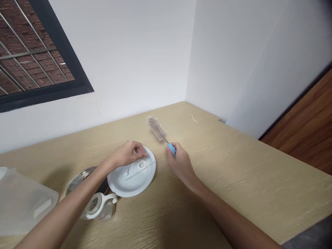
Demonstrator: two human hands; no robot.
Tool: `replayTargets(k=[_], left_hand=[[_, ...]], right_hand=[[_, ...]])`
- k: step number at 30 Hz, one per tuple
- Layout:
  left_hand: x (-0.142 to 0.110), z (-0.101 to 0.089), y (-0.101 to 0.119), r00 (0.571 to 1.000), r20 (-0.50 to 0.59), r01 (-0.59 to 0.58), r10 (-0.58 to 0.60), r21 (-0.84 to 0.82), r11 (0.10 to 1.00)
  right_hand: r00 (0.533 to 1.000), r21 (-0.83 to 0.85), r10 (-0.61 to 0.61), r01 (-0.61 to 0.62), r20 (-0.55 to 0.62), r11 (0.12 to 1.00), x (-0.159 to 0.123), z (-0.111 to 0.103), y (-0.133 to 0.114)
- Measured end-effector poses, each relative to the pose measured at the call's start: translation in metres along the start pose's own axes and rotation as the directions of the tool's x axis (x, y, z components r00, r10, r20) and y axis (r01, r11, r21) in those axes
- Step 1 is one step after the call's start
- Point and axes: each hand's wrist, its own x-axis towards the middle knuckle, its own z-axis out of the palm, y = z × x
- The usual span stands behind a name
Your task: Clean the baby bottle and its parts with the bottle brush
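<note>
My right hand [180,160] is closed round the blue handle of a bottle brush [157,129], its pale bristles pointing up and away to the left. My left hand [131,153] hovers over a white plate [132,189] with thumb and fingers pinched together; what they hold, if anything, I cannot make out. On the plate lie a white ring [145,168], a small white piece [126,172] and a thin wire-like rod [135,174] reaching past the rim. Just left of the plate stands a clear bottle with a white handled collar [105,200], its mouth open.
Behind my left forearm, partly hidden, sits a round metal bowl [89,171]. A large frosted plastic container [23,204] stands at the left. A thin bent white strip [194,118] lies near the back corner of the wooden table [233,166], which meets white walls.
</note>
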Motion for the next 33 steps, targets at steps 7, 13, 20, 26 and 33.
replayTargets(k=[7,13,20,26,33], left_hand=[[0.009,-0.006,-0.017,0.998,-0.061,0.026,-0.021,0.083,0.996],[0.015,0.002,-0.038,0.996,0.024,-0.092,0.089,0.158,0.983],[0.009,0.012,-0.050,0.975,0.055,-0.221,0.214,0.273,0.936],[0.008,0.012,-0.052,0.959,0.088,-0.284,0.270,0.373,0.883],[0.010,0.015,-0.053,0.946,0.086,-0.319,0.311,0.403,0.858]], right_hand=[[1.000,-0.003,0.004,-0.004,0.000,1.000,-0.001,0.000,0.000],[1.000,-0.001,0.007,-0.007,0.001,1.000,-0.001,0.000,0.001],[1.000,0.002,0.012,-0.012,0.008,1.000,-0.002,0.000,0.000],[1.000,0.009,0.001,-0.001,0.004,1.000,0.000,0.000,0.001],[1.000,0.017,-0.001,0.001,-0.003,1.000,0.000,-0.001,0.001]])
